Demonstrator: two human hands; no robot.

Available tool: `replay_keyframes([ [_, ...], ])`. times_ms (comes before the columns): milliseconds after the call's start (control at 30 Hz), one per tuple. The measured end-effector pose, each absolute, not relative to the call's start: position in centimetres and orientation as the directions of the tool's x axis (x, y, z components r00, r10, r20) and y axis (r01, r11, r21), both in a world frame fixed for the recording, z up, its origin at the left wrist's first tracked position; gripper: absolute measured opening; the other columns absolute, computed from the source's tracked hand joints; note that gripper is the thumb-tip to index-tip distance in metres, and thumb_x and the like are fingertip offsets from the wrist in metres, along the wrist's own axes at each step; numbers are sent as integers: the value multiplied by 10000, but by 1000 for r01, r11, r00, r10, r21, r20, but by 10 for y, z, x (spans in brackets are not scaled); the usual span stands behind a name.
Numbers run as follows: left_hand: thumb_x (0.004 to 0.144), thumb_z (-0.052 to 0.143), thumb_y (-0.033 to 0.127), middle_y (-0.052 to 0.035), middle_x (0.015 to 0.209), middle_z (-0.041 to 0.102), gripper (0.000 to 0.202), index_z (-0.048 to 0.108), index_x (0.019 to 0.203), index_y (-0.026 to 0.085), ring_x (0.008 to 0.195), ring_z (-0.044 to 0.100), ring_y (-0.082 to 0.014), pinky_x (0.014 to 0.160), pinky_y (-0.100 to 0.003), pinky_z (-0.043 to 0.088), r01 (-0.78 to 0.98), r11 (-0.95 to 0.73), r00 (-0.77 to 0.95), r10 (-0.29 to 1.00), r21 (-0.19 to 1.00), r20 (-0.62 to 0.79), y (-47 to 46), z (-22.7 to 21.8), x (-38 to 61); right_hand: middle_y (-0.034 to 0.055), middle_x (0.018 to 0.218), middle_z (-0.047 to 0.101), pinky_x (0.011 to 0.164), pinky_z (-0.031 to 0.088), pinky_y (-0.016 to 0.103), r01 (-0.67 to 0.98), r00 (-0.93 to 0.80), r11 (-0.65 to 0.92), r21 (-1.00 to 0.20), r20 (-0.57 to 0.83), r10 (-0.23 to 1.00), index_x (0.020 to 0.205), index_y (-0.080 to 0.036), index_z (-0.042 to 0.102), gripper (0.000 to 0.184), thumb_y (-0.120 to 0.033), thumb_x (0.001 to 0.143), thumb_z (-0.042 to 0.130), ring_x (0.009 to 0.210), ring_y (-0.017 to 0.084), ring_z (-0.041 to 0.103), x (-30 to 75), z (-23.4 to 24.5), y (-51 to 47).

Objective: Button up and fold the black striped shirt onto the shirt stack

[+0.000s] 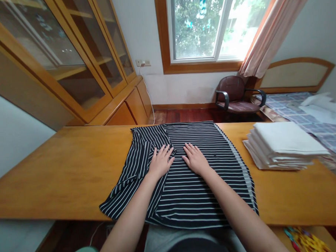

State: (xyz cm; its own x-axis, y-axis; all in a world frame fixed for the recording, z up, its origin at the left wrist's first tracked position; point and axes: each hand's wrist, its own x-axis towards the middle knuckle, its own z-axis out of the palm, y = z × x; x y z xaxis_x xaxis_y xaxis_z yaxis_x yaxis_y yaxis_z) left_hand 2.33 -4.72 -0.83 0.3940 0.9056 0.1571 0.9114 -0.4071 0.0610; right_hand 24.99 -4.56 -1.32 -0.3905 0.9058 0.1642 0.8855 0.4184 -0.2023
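Note:
A black garment with thin white stripes (204, 191) lies spread on the wooden table (61, 175), its near edge hanging over the table's front. Its left side is folded inward, the stripes there running lengthwise. My left hand (160, 161) lies flat on that folded flap, fingers stretched out. My right hand (195, 158) rests flat on the middle of the garment just beside it, fingers apart. Neither hand holds anything.
A stack of folded white cloths (282, 145) sits on the table's right end. Behind the table stand a brown office chair (236, 95), a glass-fronted wooden cabinet (78, 63) at the left, a window, and a bed with a checked cover (309, 116).

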Motion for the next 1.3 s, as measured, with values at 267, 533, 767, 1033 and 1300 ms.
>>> replay_keyframes([
  [267, 1017, 278, 539, -23, 1604, 345, 580, 373, 1530, 287, 1498, 272, -246, 1235, -559, 140, 907, -418, 408, 903, 58, 135, -49, -3, 21, 108, 1596, 346, 1225, 235, 457, 938, -281, 306, -165, 157, 947, 1495, -131, 441, 631, -524, 1033, 267, 1487, 260, 297, 334, -20, -57],
  [533, 1016, 274, 538, -18, 1604, 347, 580, 366, 1533, 293, 1499, 267, -249, 1235, -561, 135, 905, -422, 411, 901, 58, 140, -48, -4, 20, 124, 1587, 363, 1209, 285, 468, 965, -184, 214, -148, 193, 964, 1486, -126, 451, 636, -525, 1024, 275, 1474, 275, 325, 405, -31, -67],
  [767, 1015, 268, 546, -13, 1616, 320, 588, 348, 1541, 296, 1504, 254, -248, 1233, -565, 135, 906, -417, 408, 905, 66, 119, -47, -5, 20, 142, 1566, 397, 1210, 293, 473, 971, -146, 181, -156, 214, 966, 1474, -111, 461, 640, -525, 1016, 294, 1459, 282, 352, 424, -34, -70],
  [1033, 1011, 301, 535, -18, 1609, 337, 580, 336, 1547, 316, 1498, 269, -269, 1234, -570, 129, 904, -422, 411, 902, 73, 131, -47, -6, 19, 148, 1568, 392, 1204, 302, 492, 974, -119, 155, -163, 211, 970, 1484, -107, 448, 632, -504, 1010, 315, 1464, 291, 341, 436, -36, -71],
  [1300, 1011, 310, 530, -10, 1611, 335, 575, 341, 1543, 313, 1501, 259, -247, 1240, -548, 110, 906, -418, 406, 903, 64, 142, -47, -9, 19, 167, 1566, 389, 1208, 298, 470, 976, -150, 178, -128, 204, 967, 1458, -50, 466, 644, -486, 1006, 319, 1459, 293, 346, 440, -37, -66],
])
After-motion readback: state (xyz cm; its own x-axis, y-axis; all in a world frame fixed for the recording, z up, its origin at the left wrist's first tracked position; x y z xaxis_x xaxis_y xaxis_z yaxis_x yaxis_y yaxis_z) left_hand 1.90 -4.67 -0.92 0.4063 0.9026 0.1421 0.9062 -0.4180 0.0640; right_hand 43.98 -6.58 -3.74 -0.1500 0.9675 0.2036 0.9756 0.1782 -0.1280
